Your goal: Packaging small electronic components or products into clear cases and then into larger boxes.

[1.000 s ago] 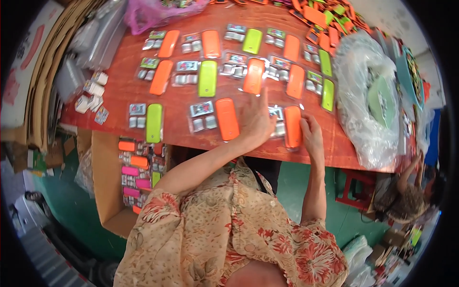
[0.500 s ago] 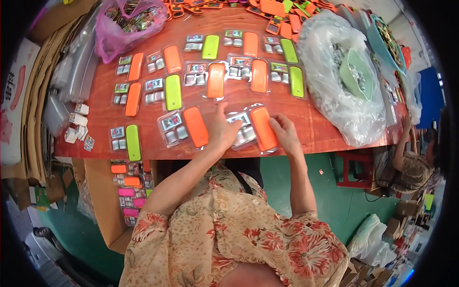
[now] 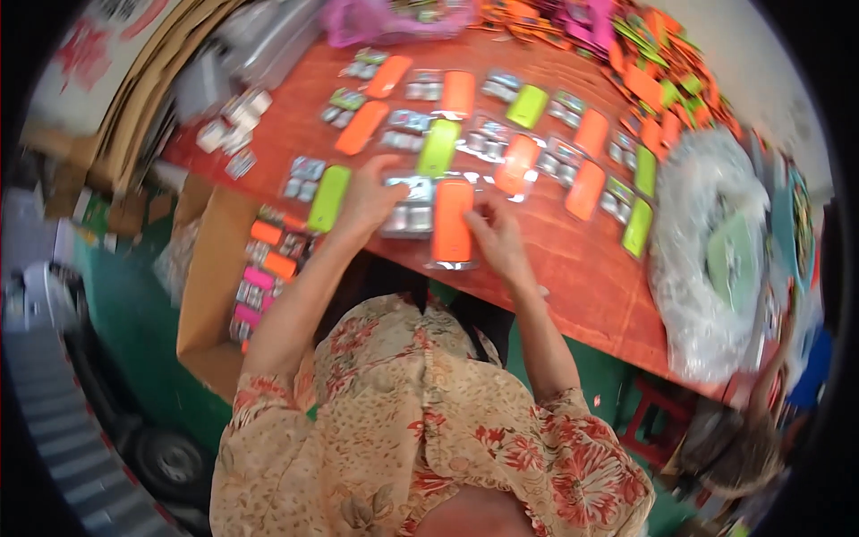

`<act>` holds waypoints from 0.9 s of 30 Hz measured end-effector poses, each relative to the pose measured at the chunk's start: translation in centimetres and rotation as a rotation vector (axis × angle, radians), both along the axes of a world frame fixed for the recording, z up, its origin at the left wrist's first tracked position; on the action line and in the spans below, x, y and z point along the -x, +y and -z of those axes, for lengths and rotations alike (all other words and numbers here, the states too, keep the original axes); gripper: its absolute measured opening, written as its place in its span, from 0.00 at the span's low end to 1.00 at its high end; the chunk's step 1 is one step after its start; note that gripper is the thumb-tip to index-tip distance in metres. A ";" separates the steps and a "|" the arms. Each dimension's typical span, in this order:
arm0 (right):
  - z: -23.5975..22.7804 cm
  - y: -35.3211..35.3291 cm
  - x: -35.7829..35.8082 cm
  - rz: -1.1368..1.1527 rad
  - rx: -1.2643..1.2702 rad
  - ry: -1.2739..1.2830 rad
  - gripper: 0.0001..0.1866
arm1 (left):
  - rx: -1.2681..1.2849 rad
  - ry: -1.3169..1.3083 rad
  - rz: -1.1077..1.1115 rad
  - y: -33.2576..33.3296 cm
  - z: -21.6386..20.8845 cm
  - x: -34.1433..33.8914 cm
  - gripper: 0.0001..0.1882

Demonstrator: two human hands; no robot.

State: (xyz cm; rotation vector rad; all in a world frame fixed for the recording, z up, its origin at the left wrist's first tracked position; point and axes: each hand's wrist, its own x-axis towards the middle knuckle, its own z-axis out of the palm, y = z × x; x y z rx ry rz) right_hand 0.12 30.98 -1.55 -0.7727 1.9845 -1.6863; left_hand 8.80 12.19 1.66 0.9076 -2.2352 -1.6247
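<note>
At the table's near edge lies a clear plastic blister pack [image 3: 454, 224] with an orange phone-shaped piece, two small silvery-white pieces and a small printed card. My left hand [image 3: 369, 199] grips its left side, with the thumb over the card end. The fingers of my right hand [image 3: 495, 234] are closed on its right edge. Whether a second pack lies beneath it cannot be made out. Just beyond it is a pack with a lime green piece [image 3: 439, 148], and to the left of my left hand another lime green one [image 3: 330, 198].
Several similar packs lie in rows on the red table [image 3: 573, 295]. Orange and green shells [image 3: 667, 89] are heaped at the far right, near a clear bag [image 3: 707, 331] around a green bowl [image 3: 732, 259]. Below left stands a cardboard box [image 3: 210, 295] of packs. A person [image 3: 734, 438] sits at right.
The view has turned, so the table looks tilted. My hands and the held pack have shifted left among the rows. The orange pack formerly beside my left hand no longer shows separately.
</note>
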 end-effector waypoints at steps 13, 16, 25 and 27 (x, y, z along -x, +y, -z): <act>-1.7 2.1 0.5 0.116 -0.279 -0.179 0.16 | 0.180 -0.033 -0.226 4.6 1.9 1.3 0.23; -3.3 1.4 -0.4 0.194 -0.251 -0.253 0.20 | 0.009 -0.016 -0.289 5.6 2.9 1.5 0.24; -4.7 1.9 0.7 -0.002 -0.293 -0.319 0.25 | -0.369 0.070 -0.304 6.8 0.7 0.8 0.31; -4.7 2.2 0.9 -0.011 -0.310 -0.294 0.25 | -0.510 0.092 -0.183 5.6 0.0 0.0 0.31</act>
